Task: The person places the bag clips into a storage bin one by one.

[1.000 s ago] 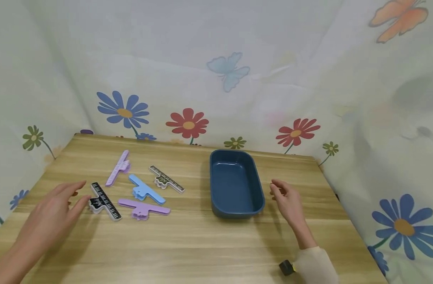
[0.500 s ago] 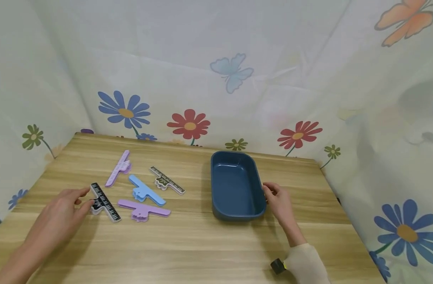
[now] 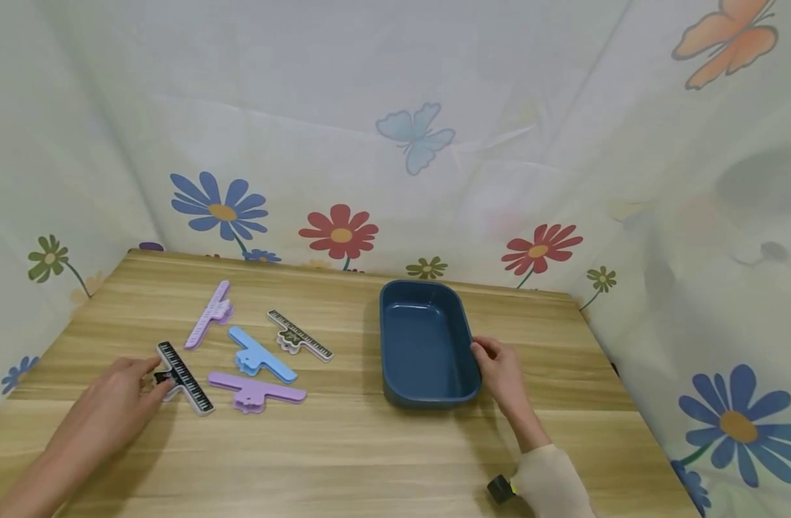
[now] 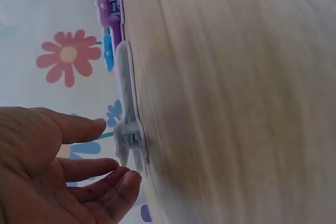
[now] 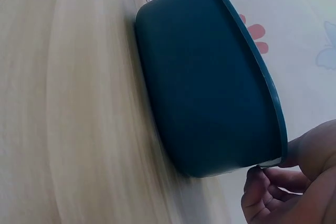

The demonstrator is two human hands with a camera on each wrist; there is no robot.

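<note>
The left hand (image 3: 113, 406), its grip open with fingers extended, touched the black clip (image 3: 183, 367) lying at 9 o'clock on the table (image 3: 369, 460). Purple and blue clips lay just beside it. At 3 o'clock, the right hand (image 3: 502, 373) gripped the tray's (image 3: 427, 392) right rim.

A wide strip of bare wooden table (image 3: 369, 460) is left open between the clips and the blue tub (image 3: 427, 344). Passage at the rear and sides is blocked by the flowered cloth wall (image 3: 395, 144).

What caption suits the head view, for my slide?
Left hand reaches the black ruler clip; right hand touches the blue tub.
</note>
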